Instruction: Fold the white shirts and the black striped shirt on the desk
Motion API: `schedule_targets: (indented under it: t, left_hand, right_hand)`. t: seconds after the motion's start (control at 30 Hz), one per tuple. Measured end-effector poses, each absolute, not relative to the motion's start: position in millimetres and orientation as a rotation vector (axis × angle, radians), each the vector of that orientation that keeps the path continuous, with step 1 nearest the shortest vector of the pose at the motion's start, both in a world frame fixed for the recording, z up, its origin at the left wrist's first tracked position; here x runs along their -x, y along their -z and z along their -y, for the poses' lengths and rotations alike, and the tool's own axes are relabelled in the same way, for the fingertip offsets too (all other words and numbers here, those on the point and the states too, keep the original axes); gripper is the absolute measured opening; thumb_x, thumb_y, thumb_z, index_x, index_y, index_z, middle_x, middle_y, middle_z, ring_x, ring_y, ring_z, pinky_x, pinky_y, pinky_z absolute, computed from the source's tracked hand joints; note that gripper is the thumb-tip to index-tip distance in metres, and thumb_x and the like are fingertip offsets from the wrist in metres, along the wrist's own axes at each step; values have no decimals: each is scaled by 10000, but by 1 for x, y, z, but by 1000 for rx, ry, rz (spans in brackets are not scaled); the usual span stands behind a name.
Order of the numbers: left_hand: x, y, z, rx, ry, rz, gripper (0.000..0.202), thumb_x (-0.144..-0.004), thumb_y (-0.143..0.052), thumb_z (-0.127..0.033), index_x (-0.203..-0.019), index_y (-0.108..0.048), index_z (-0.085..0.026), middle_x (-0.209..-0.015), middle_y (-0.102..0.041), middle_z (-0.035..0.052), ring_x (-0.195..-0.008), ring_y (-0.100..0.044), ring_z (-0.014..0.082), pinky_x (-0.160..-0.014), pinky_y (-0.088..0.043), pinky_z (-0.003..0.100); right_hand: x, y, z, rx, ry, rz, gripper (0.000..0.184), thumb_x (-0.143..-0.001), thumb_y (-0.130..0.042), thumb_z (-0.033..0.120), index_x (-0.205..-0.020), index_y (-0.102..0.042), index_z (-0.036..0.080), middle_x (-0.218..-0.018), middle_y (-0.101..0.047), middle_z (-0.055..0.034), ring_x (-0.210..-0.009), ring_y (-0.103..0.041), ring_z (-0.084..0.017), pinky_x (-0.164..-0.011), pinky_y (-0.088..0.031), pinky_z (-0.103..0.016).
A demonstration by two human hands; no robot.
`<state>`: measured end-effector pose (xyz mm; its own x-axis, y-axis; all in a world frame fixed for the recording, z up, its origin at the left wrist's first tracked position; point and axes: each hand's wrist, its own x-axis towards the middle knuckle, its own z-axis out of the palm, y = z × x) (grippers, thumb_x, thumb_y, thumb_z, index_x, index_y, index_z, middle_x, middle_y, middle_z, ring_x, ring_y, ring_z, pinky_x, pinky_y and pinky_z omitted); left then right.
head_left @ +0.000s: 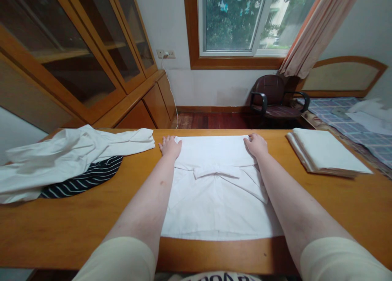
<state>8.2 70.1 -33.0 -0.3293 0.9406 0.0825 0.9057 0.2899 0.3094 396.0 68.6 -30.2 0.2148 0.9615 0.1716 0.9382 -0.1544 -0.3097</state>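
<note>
Daylight enters a room through a sliding window [234, 23], a pink curtain [321, 32] drawn to its right, above a wooden counter [122, 219] where a white garment [214, 207] lies folded flat between a person's 2 bare arms. At the garment's far left corner, the left hand [171, 147] rests with fingers spread onto the wood and thumb against the cloth; whether its grip pinches the fabric cannot be told. At the far right corner, the right hand [257, 145] touches the edge with bent fingers, its grip partly hidden, so how tightly it closes cannot be told either. Across the garment's middle, the folded-over upper part meets loose, angled creases. On the counter's left, rumpled white clothing [70, 150] lies partly over a black-and-white striped cloth [85, 177]; on the right sits a neat white stack [330, 150]. Beyond stand a glass-fronted cabinet [139, 119], a dark armchair [271, 91] below the window and a bed [324, 109] with a checked cover.
</note>
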Motion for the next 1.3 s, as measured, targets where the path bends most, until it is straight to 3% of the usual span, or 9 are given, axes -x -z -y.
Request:
schedule_targets:
  t: [0.13,0.27,0.43,0.57,0.8,0.97,1.17,1.3]
  left_hand:
    - [-6,31,-77,-1707,-617,-2418,405,-788,-535,-436,-1126,-595,-219,-1242,-603,98,-1234,-467,277,-1085,-251,467]
    - [-5,28,-82,-1661,-695,-2351,306,-776,-573,-399,-1050,-610,-266,-1095,-680,30,-1060,-588,223,-1021,-332,375]
    - [-4,29,-88,-1735,-661,-2323,362,-808,-542,-384,-1142,-613,-262,-1146,-663,44,-1080,-582,233,-980,-353,364]
    - [-3,32,-93,-1812,-579,-2357,372,-829,-502,-418,-1105,-642,-214,-1159,-646,96,-1086,-571,270,-933,-383,364]
    - [-2,23,-92,-1618,-777,-2212,314,-814,-531,-400,-1049,-637,-221,-1007,-692,57,-936,-615,225,-812,-441,303]
    - [5,-2,-83,-1599,-1044,-2015,304,-777,-566,-378,-1006,-641,-194,-908,-692,23,-810,-615,168,-697,-447,232]
    - [17,-46,-48,-1694,-1272,-1811,285,-713,-618,-376,-923,-650,-186,-836,-682,2,-757,-597,156,-688,-450,235]
    - [28,-63,-10,-1874,-1254,-1736,207,-705,-591,-308,-862,-658,-191,-872,-685,3,-840,-607,167,-801,-463,258]
  right_hand:
    - [-400,32,-77,2116,-129,1702,399,-792,-528,431,-1061,-628,153,-1107,-639,-129,-1033,-564,-270,-885,-413,-360]
    - [-403,35,-82,2046,-241,1611,375,-755,-574,429,-1035,-611,182,-1004,-671,-87,-907,-600,-235,-784,-440,-317]
    - [-403,35,-85,2043,-299,1585,464,-689,-649,466,-1059,-624,187,-1002,-682,-88,-895,-606,-244,-772,-438,-316]
    - [-404,35,-88,2062,-292,1613,404,-687,-649,483,-952,-670,179,-909,-688,-86,-849,-604,-239,-768,-431,-326]
    - [-404,27,-82,1802,-501,1421,367,-643,-671,460,-839,-669,149,-760,-650,-36,-697,-556,-174,-649,-424,-273]
    - [-405,2,-62,1631,-451,1385,340,-639,-657,455,-785,-659,147,-671,-592,-13,-649,-509,-159,-583,-385,-251]
    - [-415,-33,-27,1502,-370,1430,247,-646,-685,396,-757,-660,178,-644,-582,10,-621,-504,-148,-575,-379,-250]
    - [-425,-47,6,1415,-298,1542,218,-678,-688,400,-762,-666,199,-708,-630,-7,-676,-553,-171,-639,-432,-282]
